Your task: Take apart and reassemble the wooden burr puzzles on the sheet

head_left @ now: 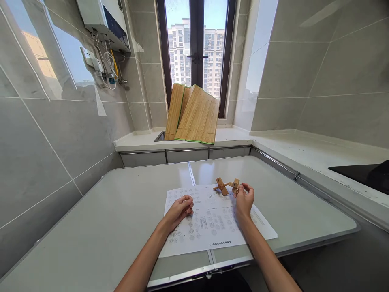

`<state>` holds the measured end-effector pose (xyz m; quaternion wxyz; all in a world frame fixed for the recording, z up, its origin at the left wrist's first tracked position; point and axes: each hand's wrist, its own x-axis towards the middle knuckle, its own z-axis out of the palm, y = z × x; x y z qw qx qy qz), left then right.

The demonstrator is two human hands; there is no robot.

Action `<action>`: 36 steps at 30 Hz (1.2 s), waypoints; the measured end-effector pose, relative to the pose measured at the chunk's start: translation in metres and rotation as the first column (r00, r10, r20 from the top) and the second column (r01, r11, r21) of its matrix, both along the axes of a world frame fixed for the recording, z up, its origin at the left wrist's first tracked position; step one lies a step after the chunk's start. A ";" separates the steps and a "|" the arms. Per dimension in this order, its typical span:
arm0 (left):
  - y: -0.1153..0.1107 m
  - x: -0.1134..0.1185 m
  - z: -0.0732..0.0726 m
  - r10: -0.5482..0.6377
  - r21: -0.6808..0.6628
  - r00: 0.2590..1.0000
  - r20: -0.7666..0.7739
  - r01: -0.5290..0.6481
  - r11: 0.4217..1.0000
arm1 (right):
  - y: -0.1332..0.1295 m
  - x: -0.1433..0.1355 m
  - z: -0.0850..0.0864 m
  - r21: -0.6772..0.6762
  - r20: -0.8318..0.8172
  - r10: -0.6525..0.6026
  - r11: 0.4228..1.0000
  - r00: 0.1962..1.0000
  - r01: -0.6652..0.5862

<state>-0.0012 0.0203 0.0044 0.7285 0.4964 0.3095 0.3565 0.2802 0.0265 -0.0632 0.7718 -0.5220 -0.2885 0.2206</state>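
A printed paper sheet (217,227) with rows of small diagrams lies on the folding table. My right hand (244,198) is over its right side, fingertips closed on a light wooden puzzle piece (234,185) made of crossed blocks with a dark mark. Just left of that piece is a darker wooden puzzle piece (222,187), also of crossed blocks; whether the two are joined I cannot tell. Loosely curled, my left hand (181,207) rests on the left part of the sheet, with nothing visible in its fingers.
The white folding table (130,211) has a centre seam and a metal edge. Behind it, a folded bamboo mat (197,115) leans by the window on the white counter (142,140). A black cooktop (361,174) sits at right. A water heater (105,22) hangs upper left.
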 end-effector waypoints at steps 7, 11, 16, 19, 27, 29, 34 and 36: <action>0.000 0.000 0.002 -0.002 -0.009 1.000 -0.007 0.002 1.000 | -0.003 -0.010 0.016 0.109 -0.201 0.083 0.992 0.976 -0.062; -0.001 -0.001 0.003 0.001 -0.007 1.000 -0.021 -0.002 1.000 | -0.009 -0.011 0.026 0.207 -0.302 0.373 0.924 0.878 -0.321; 0.000 0.001 -0.001 0.014 0.056 0.998 -0.062 -0.010 0.998 | -0.019 -0.029 0.039 0.193 -0.206 0.696 0.718 0.688 -0.668; 0.001 0.005 -0.008 0.111 0.181 0.980 -0.163 -0.081 0.980 | -0.021 -0.041 0.040 0.115 -0.108 0.805 0.593 0.583 -0.797; -0.009 0.015 -0.011 0.085 0.377 0.947 -0.309 0.040 0.925 | -0.023 -0.054 0.035 -0.012 0.047 0.930 0.366 0.365 -0.931; -0.013 0.017 -0.008 0.110 0.431 0.945 -0.309 0.036 0.902 | -0.023 -0.054 0.035 -0.033 0.051 0.925 0.378 0.376 -0.925; -0.020 0.022 -0.002 0.243 0.564 0.932 -0.269 -0.052 0.824 | -0.024 -0.056 0.035 -0.092 0.047 0.897 0.443 0.440 -0.892; -0.022 0.022 -0.001 0.254 0.604 0.927 -0.276 -0.039 0.796 | -0.025 -0.056 0.037 -0.109 0.065 0.896 0.444 0.439 -0.889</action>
